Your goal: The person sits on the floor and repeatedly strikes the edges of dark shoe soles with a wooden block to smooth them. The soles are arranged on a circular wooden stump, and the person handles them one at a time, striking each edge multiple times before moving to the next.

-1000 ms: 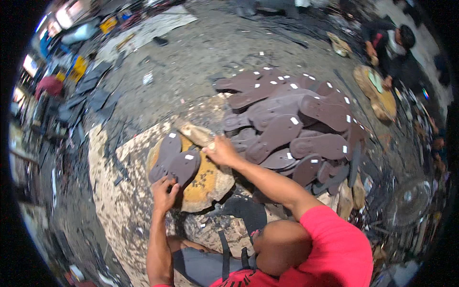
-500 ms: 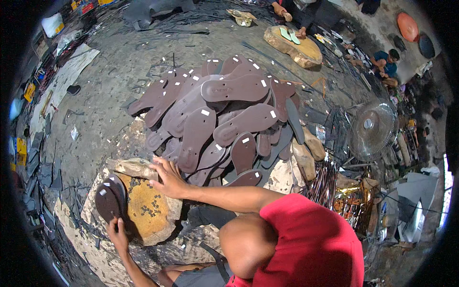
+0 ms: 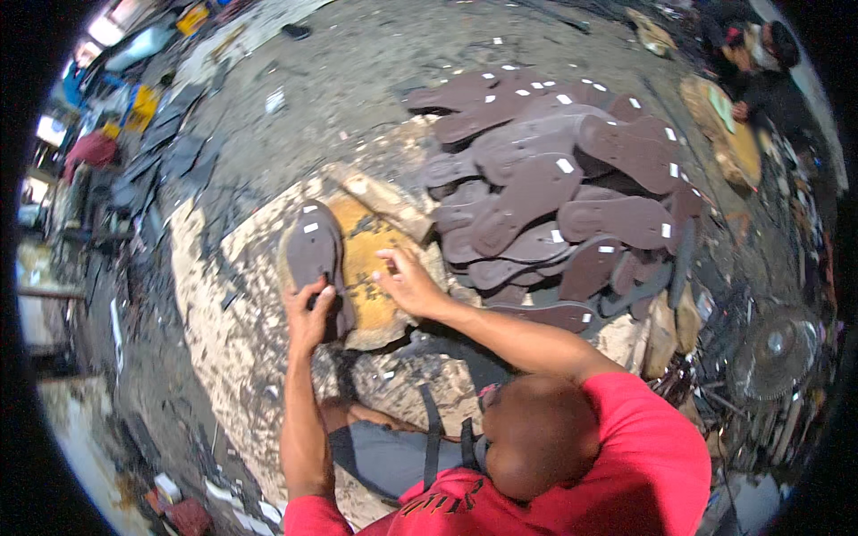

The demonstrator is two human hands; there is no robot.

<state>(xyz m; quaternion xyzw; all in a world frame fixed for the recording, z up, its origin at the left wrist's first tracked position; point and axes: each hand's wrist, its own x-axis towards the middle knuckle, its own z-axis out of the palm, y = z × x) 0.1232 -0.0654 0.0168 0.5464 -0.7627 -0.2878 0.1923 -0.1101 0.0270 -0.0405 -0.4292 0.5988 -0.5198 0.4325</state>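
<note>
Brown sandal soles (image 3: 315, 239), with small white marks near the toe, lie stacked along the left side of a round wooden block (image 3: 365, 329). My left hand (image 3: 307, 314) grips the near end of these soles, thumb and finger bent over it. Over the yellowish top of the block is my right hand (image 3: 411, 281), its fingers curled but apart, with nothing visible in them. Small dark bits (image 3: 365, 228) are scattered across the block's top beside that hand.
A large heap of brown soles (image 3: 527, 201) spreads to the right beyond the block. A wooden piece (image 3: 380, 198) lies between them. At far right stand a fan (image 3: 776, 353) and another wooden block (image 3: 728, 134), where a person sits. Dark scraps (image 3: 183, 156) litter the left.
The view has swung left, so the block and heap appear farther right. My right hand has come from the block's far edge to over its top; my left still holds the soles.
</note>
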